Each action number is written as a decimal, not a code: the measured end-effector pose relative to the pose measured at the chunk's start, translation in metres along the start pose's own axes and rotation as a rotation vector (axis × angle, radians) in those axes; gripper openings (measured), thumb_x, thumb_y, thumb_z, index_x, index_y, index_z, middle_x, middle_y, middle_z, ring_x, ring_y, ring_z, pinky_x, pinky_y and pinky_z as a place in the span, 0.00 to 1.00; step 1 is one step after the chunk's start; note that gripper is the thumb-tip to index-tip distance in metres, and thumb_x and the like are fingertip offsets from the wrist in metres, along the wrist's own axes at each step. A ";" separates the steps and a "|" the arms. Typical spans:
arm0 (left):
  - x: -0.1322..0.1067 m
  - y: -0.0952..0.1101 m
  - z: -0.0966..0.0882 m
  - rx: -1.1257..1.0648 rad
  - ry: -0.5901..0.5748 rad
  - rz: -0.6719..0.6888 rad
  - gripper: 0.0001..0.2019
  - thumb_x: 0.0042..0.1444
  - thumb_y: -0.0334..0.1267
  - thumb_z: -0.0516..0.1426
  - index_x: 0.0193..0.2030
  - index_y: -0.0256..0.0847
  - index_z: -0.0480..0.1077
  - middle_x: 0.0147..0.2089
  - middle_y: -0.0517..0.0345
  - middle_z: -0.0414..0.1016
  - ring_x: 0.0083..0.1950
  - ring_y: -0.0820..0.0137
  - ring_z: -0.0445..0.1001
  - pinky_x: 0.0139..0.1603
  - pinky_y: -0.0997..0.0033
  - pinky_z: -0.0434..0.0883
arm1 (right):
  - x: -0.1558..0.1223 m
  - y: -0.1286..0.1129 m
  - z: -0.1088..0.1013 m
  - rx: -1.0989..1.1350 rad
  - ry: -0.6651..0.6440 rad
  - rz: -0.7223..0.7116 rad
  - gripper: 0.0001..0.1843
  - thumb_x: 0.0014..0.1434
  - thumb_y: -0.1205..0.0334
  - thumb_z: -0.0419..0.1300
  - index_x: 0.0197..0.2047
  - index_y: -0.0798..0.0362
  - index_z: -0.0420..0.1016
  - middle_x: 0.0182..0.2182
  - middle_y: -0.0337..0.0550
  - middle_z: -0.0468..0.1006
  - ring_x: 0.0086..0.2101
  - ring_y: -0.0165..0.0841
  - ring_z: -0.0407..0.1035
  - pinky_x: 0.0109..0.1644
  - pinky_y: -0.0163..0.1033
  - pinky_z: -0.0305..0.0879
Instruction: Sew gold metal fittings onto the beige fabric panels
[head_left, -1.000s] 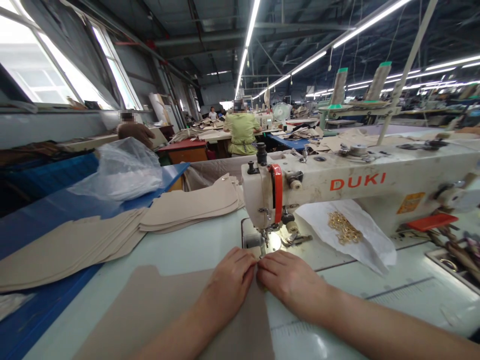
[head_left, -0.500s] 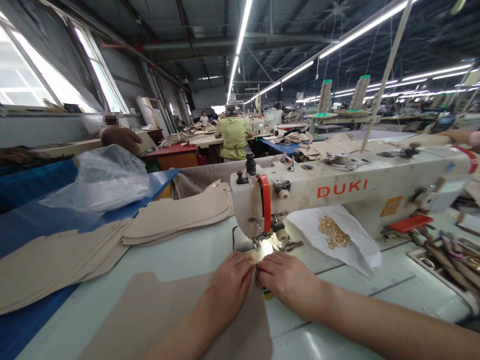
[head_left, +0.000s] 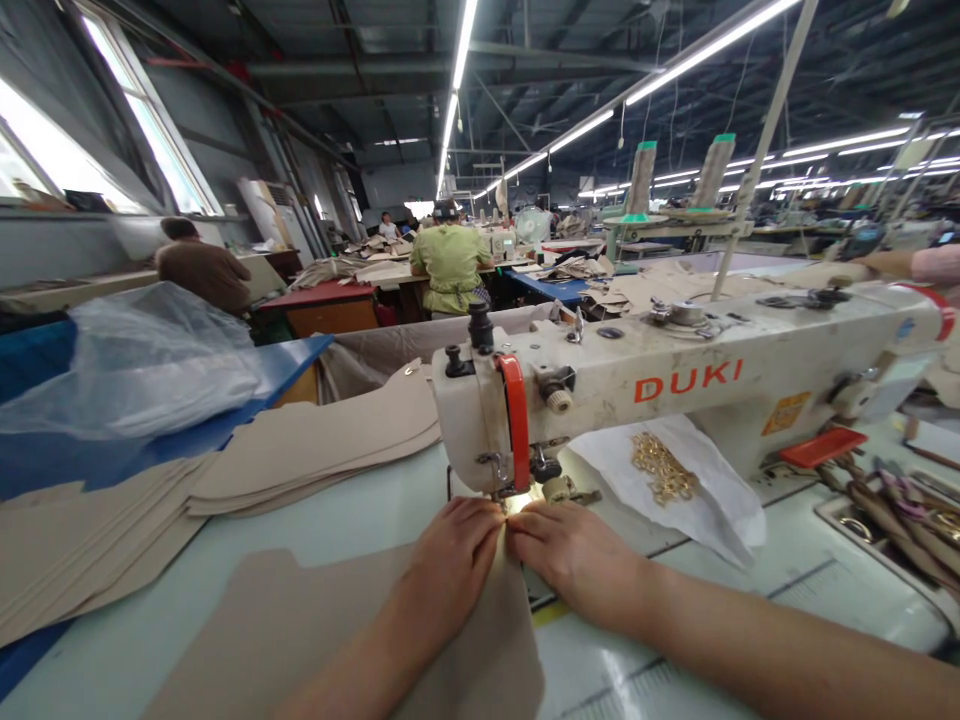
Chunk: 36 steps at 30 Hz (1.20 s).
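Observation:
A beige cut panel point(head_left: 315, 640) lies flat on the pale table, its far edge under the needle of the white DUKI sewing machine point(head_left: 675, 385). My left hand point(head_left: 454, 565) presses down on the panel just left of the needle. Fingertip to fingertip with it, my right hand point(head_left: 574, 555) pinches the panel's edge at the lit presser foot point(head_left: 517, 497). Both hands' fingers are curled on the material; the needle point is hidden behind them.
Stacks of beige panels point(head_left: 315, 450) lie left of the machine on the table and a blue board. A clear plastic bag point(head_left: 127, 365) sits behind them. Gold rings point(head_left: 660, 468) rest on white paper under the machine arm. Tools fill a tray point(head_left: 892, 505) at right. Other people work at benches beyond.
The view has shifted closer and rightward. Both hands have pushed the panel's edge a little further in under the presser foot, staying together.

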<state>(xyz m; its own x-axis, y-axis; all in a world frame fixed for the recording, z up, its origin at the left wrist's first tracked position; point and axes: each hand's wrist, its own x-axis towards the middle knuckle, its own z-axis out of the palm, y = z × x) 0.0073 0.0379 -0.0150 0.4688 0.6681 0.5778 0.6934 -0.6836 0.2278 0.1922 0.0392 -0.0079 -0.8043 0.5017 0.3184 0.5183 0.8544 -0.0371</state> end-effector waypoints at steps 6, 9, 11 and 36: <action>0.000 -0.005 0.001 -0.008 0.015 -0.003 0.10 0.58 0.29 0.51 0.37 0.40 0.72 0.37 0.55 0.78 0.40 0.67 0.75 0.44 0.65 0.74 | 0.001 0.000 0.000 -0.002 -0.011 0.011 0.03 0.61 0.69 0.57 0.40 0.58 0.69 0.41 0.46 0.74 0.42 0.36 0.66 0.42 0.40 0.63; 0.001 -0.006 0.000 0.000 0.011 -0.015 0.10 0.57 0.29 0.50 0.36 0.40 0.73 0.37 0.54 0.78 0.40 0.66 0.75 0.43 0.65 0.74 | 0.002 0.000 -0.002 -0.010 -0.010 0.013 0.03 0.61 0.69 0.56 0.39 0.59 0.69 0.41 0.46 0.74 0.42 0.36 0.67 0.43 0.40 0.63; 0.002 -0.005 -0.001 0.002 0.009 -0.017 0.10 0.57 0.30 0.50 0.36 0.40 0.73 0.37 0.54 0.78 0.40 0.66 0.75 0.43 0.65 0.74 | 0.002 0.000 -0.002 -0.007 -0.007 0.009 0.03 0.61 0.69 0.56 0.39 0.59 0.69 0.41 0.46 0.74 0.42 0.37 0.67 0.43 0.40 0.63; -0.015 0.005 -0.011 0.230 -0.171 0.039 0.15 0.62 0.30 0.46 0.49 0.35 0.70 0.50 0.49 0.76 0.52 0.65 0.72 0.55 0.60 0.71 | -0.006 -0.005 -0.001 0.015 0.071 -0.021 0.06 0.62 0.67 0.56 0.42 0.58 0.71 0.42 0.47 0.76 0.45 0.35 0.67 0.52 0.40 0.61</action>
<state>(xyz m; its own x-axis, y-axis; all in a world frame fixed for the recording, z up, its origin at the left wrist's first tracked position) -0.0029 0.0209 -0.0139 0.5697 0.6959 0.4372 0.7697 -0.6383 0.0131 0.1950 0.0312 -0.0086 -0.7920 0.4735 0.3854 0.4967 0.8668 -0.0441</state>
